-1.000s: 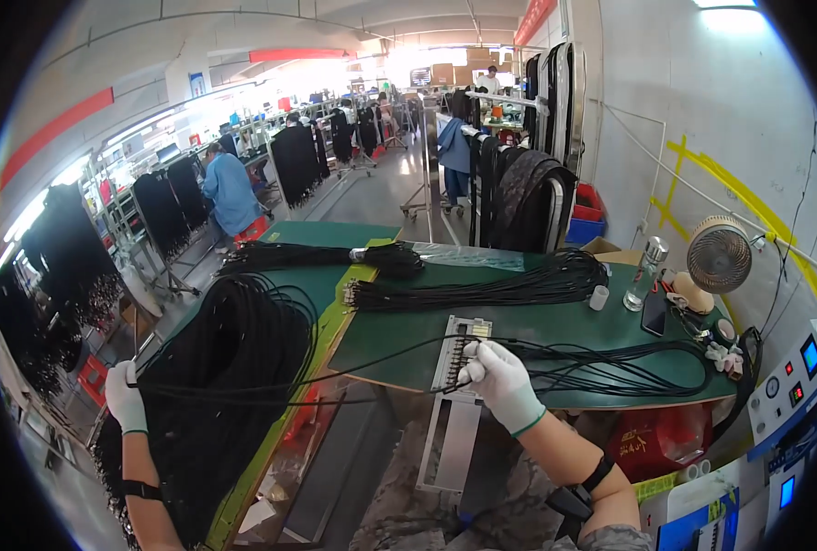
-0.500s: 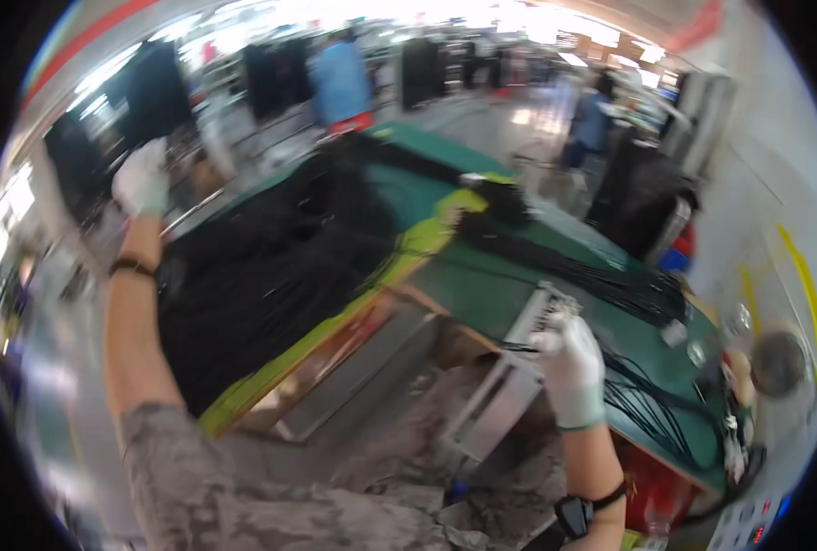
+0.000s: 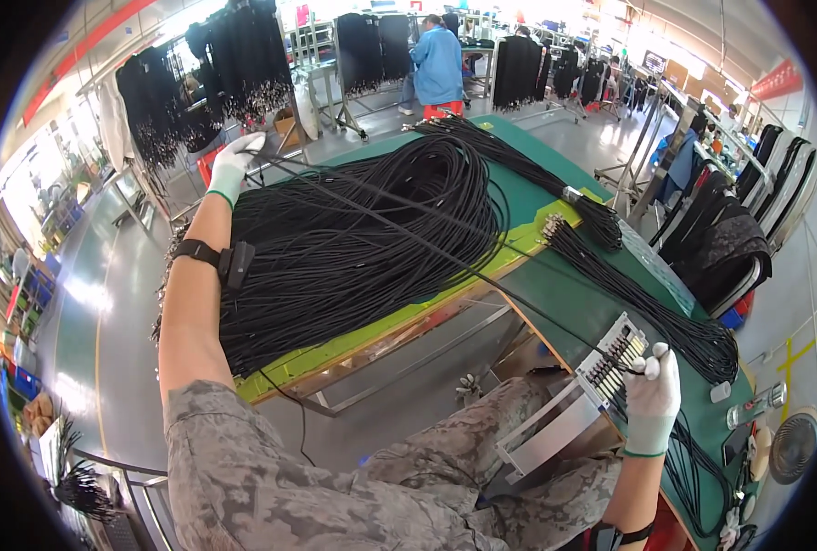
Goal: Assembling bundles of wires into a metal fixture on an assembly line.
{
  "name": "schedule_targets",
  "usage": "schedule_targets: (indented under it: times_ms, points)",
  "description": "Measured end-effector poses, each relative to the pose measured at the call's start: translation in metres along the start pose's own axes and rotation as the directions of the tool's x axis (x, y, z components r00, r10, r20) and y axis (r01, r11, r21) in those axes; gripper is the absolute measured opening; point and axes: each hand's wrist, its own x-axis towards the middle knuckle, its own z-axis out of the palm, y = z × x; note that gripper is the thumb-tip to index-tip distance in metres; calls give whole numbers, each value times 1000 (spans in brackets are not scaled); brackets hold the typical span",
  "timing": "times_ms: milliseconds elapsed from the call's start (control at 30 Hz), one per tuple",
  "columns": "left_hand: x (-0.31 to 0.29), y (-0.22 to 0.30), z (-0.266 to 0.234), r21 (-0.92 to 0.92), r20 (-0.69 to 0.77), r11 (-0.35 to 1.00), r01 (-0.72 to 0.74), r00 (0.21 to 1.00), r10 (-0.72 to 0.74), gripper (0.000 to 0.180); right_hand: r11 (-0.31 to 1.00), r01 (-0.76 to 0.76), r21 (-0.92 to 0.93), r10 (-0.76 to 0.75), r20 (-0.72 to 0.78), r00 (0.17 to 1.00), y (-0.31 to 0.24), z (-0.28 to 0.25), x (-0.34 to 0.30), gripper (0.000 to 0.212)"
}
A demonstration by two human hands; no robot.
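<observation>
Two gloved hands in the head view, left hand [image 3: 236, 163] fingers grasping a black cable [image 3: 537, 309] that stretches toward the slotted metal fixture [image 3: 565, 428], right hand [image 3: 656, 386] just right of the fixture, fingers curled, grip unclear, cable pile [image 3: 335, 248] left of the fixture on the green tabletop [image 3: 523, 200]

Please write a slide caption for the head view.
Cable stretches from the left hand over a pile toward a fixture beside the right hand.
</observation>
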Motion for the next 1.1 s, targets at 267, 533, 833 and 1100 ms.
schedule_targets:
  times_ms: [267, 533, 833, 1100]
  points:
    - [-54, 70, 46, 950, 300, 144, -276, 935, -188, 30, 996, 63, 69, -65, 28, 997, -17, -56, 7, 27]
    - [-66, 38, 45, 942, 287, 184, -282, 958, -1, 37, 992, 119, 47, -117, -48, 992, -34, -76, 4, 31]
    - [-24, 22, 48, 369, 104, 864, -342, 939, 327, 21, 990, 121, 69, -99, -261, 960, -30, -66, -21, 29]
    - [-20, 86, 117, 117, 598, 984, 132, 782, -176, 12, 970, 219, 109, -149, -447, 882, -56, -132, -50, 27]
